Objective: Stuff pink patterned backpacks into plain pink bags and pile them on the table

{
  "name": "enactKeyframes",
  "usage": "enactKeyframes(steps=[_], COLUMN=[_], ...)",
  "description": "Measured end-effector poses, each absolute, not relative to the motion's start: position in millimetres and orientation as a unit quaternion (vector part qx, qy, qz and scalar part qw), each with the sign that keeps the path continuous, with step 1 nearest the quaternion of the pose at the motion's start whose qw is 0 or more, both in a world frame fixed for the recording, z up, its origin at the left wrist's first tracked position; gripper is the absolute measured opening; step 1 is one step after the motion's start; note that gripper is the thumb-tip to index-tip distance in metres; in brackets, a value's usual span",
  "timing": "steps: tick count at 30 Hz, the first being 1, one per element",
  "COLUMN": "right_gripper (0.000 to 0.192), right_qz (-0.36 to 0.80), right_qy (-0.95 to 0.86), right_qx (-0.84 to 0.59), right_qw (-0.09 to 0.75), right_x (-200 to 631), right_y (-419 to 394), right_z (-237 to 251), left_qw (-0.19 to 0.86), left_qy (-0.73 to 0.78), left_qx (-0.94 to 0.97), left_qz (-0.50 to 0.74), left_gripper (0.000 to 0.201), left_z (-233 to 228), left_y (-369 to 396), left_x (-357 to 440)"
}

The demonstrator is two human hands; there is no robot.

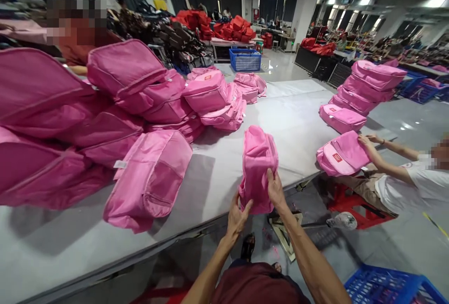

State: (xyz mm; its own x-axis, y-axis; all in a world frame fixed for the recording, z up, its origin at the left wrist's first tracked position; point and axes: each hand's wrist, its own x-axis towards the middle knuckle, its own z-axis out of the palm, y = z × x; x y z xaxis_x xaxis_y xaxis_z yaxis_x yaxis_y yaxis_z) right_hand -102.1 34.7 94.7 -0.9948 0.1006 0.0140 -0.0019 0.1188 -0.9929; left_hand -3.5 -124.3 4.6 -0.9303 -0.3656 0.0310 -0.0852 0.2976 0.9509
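Both of my hands grip a pink backpack (258, 168), held roughly upright at the near edge of the white table (224, 163). My left hand (238, 217) is closed around its lower left corner, thumb on the near face. My right hand (275, 189) clasps its right side, with the fingers partly hidden behind the fabric. To the left, another pink backpack (150, 177) lies on the table with a white tag (120, 164) sticking out at its side.
A heap of pink backpacks (63, 131) covers the table's left side. At the right, a stack of them (365, 91) stands near the far edge. A seated co-worker (403, 173) handles a pink backpack (342, 154). Blue crates (393, 285) stand on the floor.
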Motion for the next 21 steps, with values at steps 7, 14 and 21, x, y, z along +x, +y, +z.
enactKeyframes(steps=[7,14,21], right_gripper=[0.091,0.084,0.073], right_qz=[0.699,0.657,0.654], right_qy=[-0.699,-0.752,-0.755], right_qx=[0.128,0.057,0.025], right_qw=[-0.085,0.013,0.051], right_x=[-71,-66,-63], right_y=[46,36,20], right_z=[60,39,25], left_qw=[0.254,0.245,0.254], left_qy=[-0.737,-0.748,-0.749], left_qx=[0.185,0.197,0.186], left_qz=[-0.599,-0.585,-0.583], left_gripper=[0.064,0.055,0.047], left_z=[114,122,123], left_y=[-138,-135,-122], left_x=[-62,-67,-70])
